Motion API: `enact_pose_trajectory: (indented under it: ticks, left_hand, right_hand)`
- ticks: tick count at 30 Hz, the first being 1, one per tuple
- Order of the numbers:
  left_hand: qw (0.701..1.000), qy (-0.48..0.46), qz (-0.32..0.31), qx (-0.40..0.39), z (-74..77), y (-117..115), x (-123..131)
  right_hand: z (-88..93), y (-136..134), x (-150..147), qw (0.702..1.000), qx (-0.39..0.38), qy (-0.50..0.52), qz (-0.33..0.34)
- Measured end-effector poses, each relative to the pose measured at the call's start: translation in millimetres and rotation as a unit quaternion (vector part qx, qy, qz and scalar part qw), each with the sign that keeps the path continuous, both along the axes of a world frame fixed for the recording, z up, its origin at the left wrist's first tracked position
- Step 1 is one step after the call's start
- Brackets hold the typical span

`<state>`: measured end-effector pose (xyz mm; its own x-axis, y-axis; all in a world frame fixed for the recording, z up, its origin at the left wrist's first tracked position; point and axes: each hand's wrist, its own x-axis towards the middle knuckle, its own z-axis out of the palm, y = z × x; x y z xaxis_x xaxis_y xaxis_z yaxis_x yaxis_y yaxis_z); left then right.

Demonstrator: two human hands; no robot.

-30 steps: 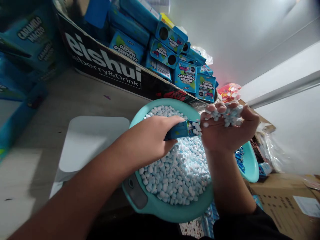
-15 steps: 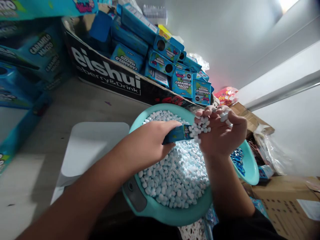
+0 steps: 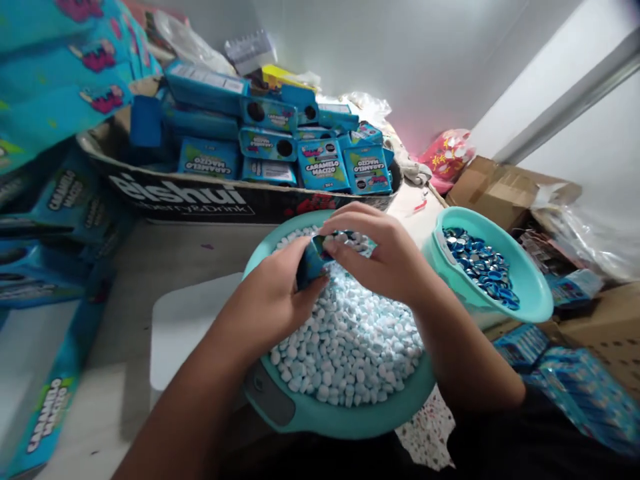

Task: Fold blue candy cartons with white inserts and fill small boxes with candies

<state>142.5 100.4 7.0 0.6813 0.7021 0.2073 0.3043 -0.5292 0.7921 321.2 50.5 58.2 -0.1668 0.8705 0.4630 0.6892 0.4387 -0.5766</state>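
Note:
My left hand (image 3: 273, 283) is wrapped around a small blue candy box (image 3: 311, 261), its open end turned toward my right. Over that end curves my right hand (image 3: 377, 250), palm down, with thumb and fingertips closed at the opening. Whatever those fingertips pinch is hidden. Both hands are above a turquoise bowl (image 3: 340, 427) that holds a heap of small white and pale-blue candies (image 3: 345, 353). A few candies show just behind my right fingers; I cannot tell if they are in the hand or the bowl.
A black carton (image 3: 200, 200) full of blue candy boxes (image 3: 323, 167) stands behind the bowl. At right, a second turquoise bowl (image 3: 537, 293) contains blue and silver pieces (image 3: 480, 267). A white plastic surface (image 3: 185, 333) lies left; wrapped blue packs (image 3: 585, 387) sit lower right.
My right hand has turned from palm up, with candies over it, to palm down at the box's opening. The box is tilted differently, and the camera view has shifted to the right.

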Motion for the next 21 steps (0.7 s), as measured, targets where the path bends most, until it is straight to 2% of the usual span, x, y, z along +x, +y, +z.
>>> enact_pose_trajectory:
  ticks: [4, 9, 12, 15, 18, 21]
  left_hand:
    - [0.999, 0.031, 0.037, -0.016, 0.7, 0, 0]
    - [0.998, 0.044, 0.041, -0.036, 1.3, -1, 0]
    - [0.997, 0.048, 0.045, -0.047, 2.5, -2, 1]
    - [0.997, 0.05, 0.05, -0.043, 3.4, -2, 2]
    - [0.996, 0.044, 0.051, -0.052, 3.2, -2, 3]
    - [0.996, 0.025, 0.054, -0.065, 2.5, -3, 3]
  right_hand:
    - [1.8, -3, 10, 0.995, 0.047, -0.084, -0.006]
    - [9.8, -12, 17, 0.992, -0.026, -0.107, -0.056]
    - [13.0, -15, 16, 0.99, -0.024, -0.119, -0.074]
    - [11.9, -15, 16, 0.991, 0.013, -0.127, -0.046]
    - [9.4, -15, 17, 0.991, 0.017, -0.136, -0.002]
    - [8.9, -15, 20, 0.988, -0.003, -0.151, -0.017]
